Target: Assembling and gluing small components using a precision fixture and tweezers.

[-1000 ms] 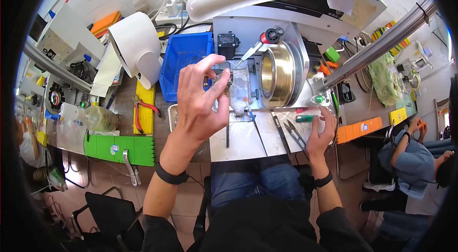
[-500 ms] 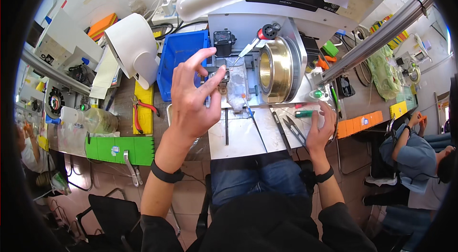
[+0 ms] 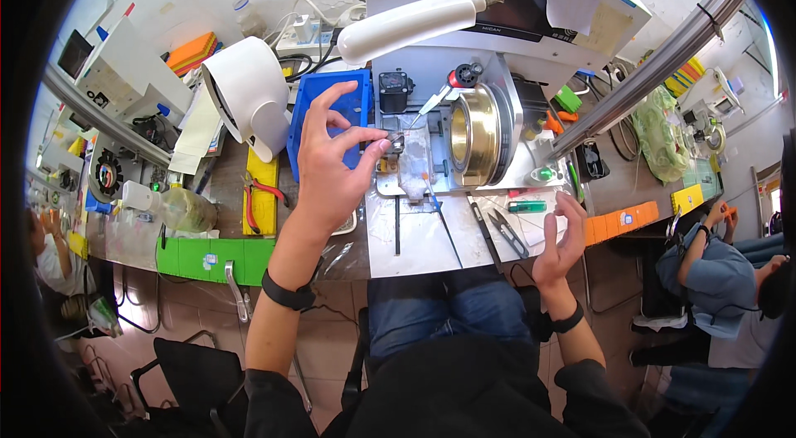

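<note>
My left hand reaches over the workbench with thumb and forefinger pinched together, the other fingers raised. Its fingertips are at a small metal clamp on the machine's grey block. Whatever sits between the fingertips is too small to make out. To the right stands a large brass-coloured ring wheel, with a pen-like tool with a red grip slanting down toward the block. My right hand hovers by the bench's front edge, fingers loosely curled and apart, holding nothing, near a green lighter-like object.
Tweezers, a dark slim tool and a thin blue-handled brush lie on the white board. A blue bin, red-handled pliers and white lamp stand left. Another white lamp hangs overhead.
The view has tilted, so the bench sits lower. My left thumb and forefinger have come together at the clamp. My right hand stays near the board's edge, its fingers slightly more curled.
</note>
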A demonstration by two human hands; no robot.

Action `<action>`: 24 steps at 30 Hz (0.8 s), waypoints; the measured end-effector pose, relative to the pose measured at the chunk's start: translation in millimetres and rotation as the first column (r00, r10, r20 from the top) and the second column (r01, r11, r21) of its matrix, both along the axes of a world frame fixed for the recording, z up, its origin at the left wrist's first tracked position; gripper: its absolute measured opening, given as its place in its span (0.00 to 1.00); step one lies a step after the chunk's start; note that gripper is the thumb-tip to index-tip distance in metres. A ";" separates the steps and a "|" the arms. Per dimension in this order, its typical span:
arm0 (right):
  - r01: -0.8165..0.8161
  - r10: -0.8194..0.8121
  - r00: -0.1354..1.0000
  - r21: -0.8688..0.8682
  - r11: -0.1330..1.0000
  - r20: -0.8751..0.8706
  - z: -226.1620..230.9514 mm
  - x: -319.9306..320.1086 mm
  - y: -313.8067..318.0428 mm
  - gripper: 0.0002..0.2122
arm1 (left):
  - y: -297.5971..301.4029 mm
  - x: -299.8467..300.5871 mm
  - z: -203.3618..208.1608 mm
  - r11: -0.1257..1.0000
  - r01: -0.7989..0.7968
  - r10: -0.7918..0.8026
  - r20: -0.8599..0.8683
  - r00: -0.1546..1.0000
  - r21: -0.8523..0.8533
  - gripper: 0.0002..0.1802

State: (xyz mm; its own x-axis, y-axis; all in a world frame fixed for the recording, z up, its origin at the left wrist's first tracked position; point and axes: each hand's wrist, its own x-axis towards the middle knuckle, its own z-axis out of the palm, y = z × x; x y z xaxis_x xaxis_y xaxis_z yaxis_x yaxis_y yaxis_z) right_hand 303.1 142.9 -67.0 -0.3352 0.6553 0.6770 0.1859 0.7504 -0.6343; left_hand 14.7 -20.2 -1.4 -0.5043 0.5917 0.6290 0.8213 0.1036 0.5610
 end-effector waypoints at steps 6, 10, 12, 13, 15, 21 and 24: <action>-0.497 0.658 0.744 -0.561 0.662 0.117 78.3 -35.0 -42.7 0.13 | -0.2 6.6 8.8 0.999 -0.017 0.019 0.056 0.998 -0.041 0.04; -0.530 0.648 0.656 -0.847 0.030 -0.387 85.7 -83.0 -68.7 0.16 | 5.7 12.2 9.8 1.000 -0.008 0.008 0.058 0.998 -0.016 0.04; -0.524 0.586 0.683 -0.851 -0.022 -0.436 82.7 -106.6 -73.2 0.17 | 8.8 15.0 7.9 0.999 0.033 -0.034 0.055 0.998 0.002 0.03; -0.532 0.515 0.706 -0.844 -0.070 -0.487 80.4 -118.1 -75.0 0.17 | 10.6 17.0 6.2 0.999 0.033 -0.033 0.058 0.998 -0.002 0.03; -0.541 0.428 0.749 -0.840 -0.043 -0.505 74.9 -139.5 -79.1 0.16 | 13.0 21.6 2.4 0.998 0.054 -0.056 0.047 0.997 0.038 0.04; -0.545 0.232 0.827 -0.833 0.102 -0.512 65.7 -168.3 -73.9 0.12 | 11.0 31.5 -4.7 0.999 0.048 -0.048 0.048 0.998 0.001 0.05; -0.537 0.211 0.828 -0.843 0.032 -0.520 66.3 -169.2 -72.9 0.10 | 10.0 34.9 -4.7 1.000 0.020 -0.020 -0.032 0.999 -0.005 0.06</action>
State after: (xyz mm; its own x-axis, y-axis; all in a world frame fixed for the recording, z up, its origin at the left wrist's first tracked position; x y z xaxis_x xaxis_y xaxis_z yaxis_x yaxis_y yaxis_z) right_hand 133.9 70.0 -0.7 -0.7387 0.6117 -0.2832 -0.1469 -0.5561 -0.8180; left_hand 49.5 -10.2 -6.1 -0.4719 0.6040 0.6423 0.8410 0.0896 0.5335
